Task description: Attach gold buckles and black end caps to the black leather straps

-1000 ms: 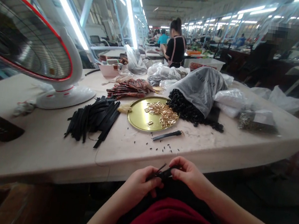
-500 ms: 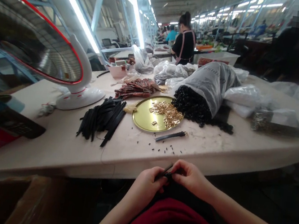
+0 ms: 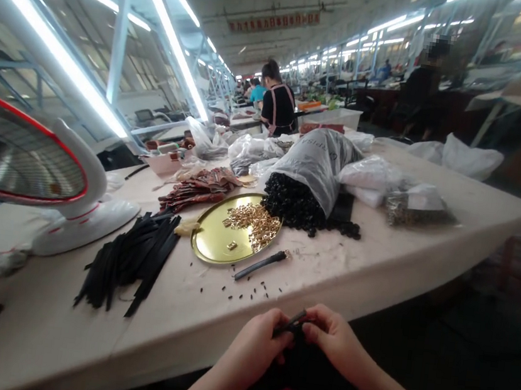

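Just off the table's near edge, my left hand [image 3: 257, 341] is closed around a short dark strip [image 3: 293, 320], which slants up to the right. My right hand [image 3: 329, 335] pinches at the upper end of that strip, its fingertips curled together; any small part between them is hidden. Beyond my hands, small black bits [image 3: 253, 291] lie scattered on the table. A dark strap with a gold-coloured end [image 3: 261, 265] rests among them. Behind it, a round gold tray [image 3: 210, 239] carries a heap of small gold buckle-like pieces [image 3: 257, 223].
Black strips [image 3: 131, 261] lie piled at the left, near a white fan [image 3: 81, 223]. Reddish-brown strips [image 3: 199, 187] are behind the tray. A translucent bag [image 3: 314, 163] spills black pieces [image 3: 292, 205]. Clear bags [image 3: 415, 204] sit farther right. A person in an apron [image 3: 278, 105] stands beyond the table.
The view has swung to the right and tilted up, so the table items appear farther left. My hands remain together at the strip, with slight finger movement.
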The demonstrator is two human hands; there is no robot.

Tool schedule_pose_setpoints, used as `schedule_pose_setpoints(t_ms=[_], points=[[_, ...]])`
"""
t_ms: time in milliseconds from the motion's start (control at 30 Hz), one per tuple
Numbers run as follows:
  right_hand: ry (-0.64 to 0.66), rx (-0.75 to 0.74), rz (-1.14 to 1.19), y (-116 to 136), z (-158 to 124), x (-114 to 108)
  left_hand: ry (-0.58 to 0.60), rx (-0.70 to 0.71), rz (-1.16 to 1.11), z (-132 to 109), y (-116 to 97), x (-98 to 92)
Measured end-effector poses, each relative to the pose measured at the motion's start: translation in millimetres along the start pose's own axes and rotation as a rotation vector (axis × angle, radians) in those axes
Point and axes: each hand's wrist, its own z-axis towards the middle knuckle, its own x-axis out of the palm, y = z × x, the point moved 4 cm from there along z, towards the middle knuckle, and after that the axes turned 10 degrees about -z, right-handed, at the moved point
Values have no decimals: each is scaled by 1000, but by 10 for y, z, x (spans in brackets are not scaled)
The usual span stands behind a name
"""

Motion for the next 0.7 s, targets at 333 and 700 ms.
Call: schedule_pose_setpoints(t_ms=[333, 700], points=[[94, 49, 101, -6, 754, 144, -43, 101, -21, 499, 61, -337], [-329, -228, -998, 113, 1487, -192, -404, -53, 92, 624, 371, -1458]])
